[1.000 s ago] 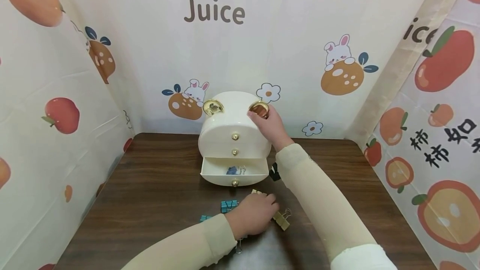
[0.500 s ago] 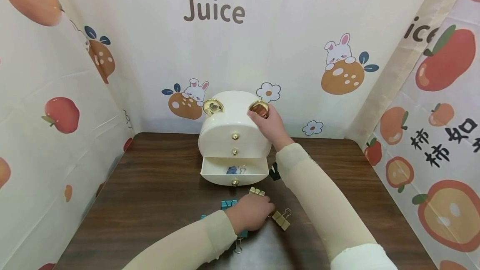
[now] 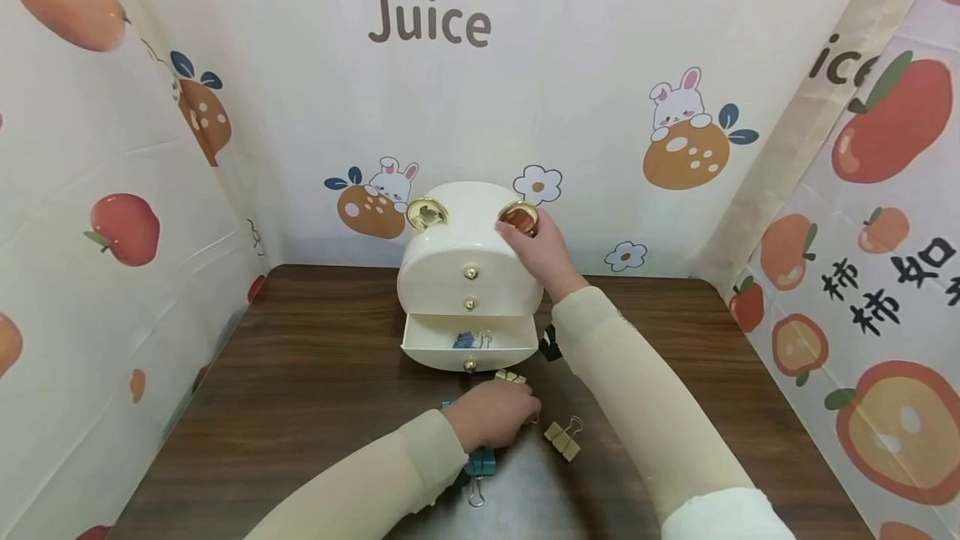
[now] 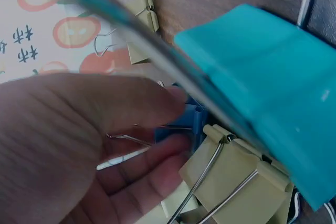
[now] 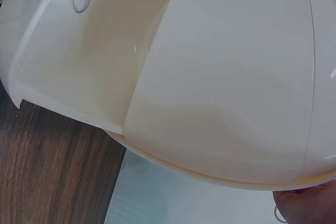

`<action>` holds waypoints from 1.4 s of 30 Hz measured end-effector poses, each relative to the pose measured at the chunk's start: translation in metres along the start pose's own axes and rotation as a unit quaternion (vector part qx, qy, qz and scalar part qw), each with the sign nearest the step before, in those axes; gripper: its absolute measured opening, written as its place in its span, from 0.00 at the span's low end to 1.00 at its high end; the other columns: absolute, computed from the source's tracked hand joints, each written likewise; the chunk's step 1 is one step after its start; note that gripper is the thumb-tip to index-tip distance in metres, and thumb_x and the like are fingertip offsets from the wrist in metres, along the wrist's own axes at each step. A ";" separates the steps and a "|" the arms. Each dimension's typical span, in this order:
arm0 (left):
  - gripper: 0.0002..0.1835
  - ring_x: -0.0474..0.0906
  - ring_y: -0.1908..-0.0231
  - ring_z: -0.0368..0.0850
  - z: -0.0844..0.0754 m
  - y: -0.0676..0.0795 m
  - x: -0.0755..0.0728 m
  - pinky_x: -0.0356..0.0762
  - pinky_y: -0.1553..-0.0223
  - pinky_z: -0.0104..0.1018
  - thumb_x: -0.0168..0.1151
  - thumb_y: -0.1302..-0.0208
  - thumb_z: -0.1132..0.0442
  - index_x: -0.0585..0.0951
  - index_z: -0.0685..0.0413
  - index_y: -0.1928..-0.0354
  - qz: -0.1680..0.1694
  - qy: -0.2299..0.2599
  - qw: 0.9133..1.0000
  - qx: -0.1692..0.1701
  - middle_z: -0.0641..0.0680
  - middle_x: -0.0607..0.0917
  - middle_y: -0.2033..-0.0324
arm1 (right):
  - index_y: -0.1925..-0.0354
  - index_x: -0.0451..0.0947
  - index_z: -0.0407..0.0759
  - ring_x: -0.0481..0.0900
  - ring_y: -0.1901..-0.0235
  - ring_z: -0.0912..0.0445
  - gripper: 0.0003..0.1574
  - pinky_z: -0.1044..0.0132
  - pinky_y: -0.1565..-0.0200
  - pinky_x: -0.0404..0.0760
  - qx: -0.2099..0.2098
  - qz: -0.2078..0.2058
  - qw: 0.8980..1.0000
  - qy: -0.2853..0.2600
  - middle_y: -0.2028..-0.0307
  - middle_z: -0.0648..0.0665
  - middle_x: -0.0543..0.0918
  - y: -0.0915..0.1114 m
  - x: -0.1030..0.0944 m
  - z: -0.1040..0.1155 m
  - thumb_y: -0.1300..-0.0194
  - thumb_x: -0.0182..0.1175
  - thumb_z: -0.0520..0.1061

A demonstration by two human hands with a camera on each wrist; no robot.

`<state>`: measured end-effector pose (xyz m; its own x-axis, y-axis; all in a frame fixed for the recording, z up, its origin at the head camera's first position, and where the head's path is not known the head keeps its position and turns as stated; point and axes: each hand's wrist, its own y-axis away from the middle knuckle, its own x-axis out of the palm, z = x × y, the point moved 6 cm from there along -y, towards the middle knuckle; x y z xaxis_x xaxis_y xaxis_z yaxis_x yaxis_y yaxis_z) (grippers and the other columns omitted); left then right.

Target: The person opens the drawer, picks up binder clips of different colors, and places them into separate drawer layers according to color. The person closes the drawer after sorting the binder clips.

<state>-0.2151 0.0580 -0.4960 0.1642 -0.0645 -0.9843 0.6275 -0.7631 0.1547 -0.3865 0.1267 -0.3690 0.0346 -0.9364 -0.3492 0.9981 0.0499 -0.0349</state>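
In the left wrist view, my left hand (image 4: 68, 135) has its thumb and fingers around a dark blue binder clip (image 4: 197, 124). A yellow binder clip (image 4: 236, 182) sits right beside the fingertips, and a teal one (image 4: 268, 93) looms close to the camera. My right hand (image 3: 542, 250) grips the right gold ear (image 3: 519, 219) of a small white drawer box (image 3: 468, 286). Its bottom drawer (image 3: 431, 332) is pulled out, with a blue binder clip (image 3: 464, 341) inside. In the head view the left hand hides what it holds, low over the table before the drawer.
A yellow binder clip (image 3: 562, 440) lies right of the left hand, a teal one (image 3: 481, 462) below it. Another yellow clip (image 3: 511, 376) lies near the drawer front. By the right sleeve sits a black clip (image 3: 551, 348). Printed curtains surround the wooden table (image 3: 322, 373).
My left hand has shifted slightly left and toward the drawer, away from the yellow clip at right, uncovering more of the teal clip below. My right hand stays on the gold ear.
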 end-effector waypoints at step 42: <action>0.11 0.75 0.71 0.33 -0.005 0.020 -0.026 0.75 0.68 0.29 0.68 0.32 0.63 0.81 0.38 0.72 -0.112 -0.046 0.988 0.099 0.38 0.76 0.75 | 0.30 0.64 0.50 0.84 0.54 0.48 0.47 0.50 0.58 0.86 0.005 -0.003 1.000 0.005 0.46 0.44 0.79 -0.002 0.000 -0.001 0.35 0.65 0.71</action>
<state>-0.2030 0.0473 -0.4664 -0.0374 0.0700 -0.9968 0.4777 -0.8749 -0.0794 -0.3882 0.1269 -0.3703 0.0274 -0.9333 -0.3581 0.9988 0.0399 -0.0275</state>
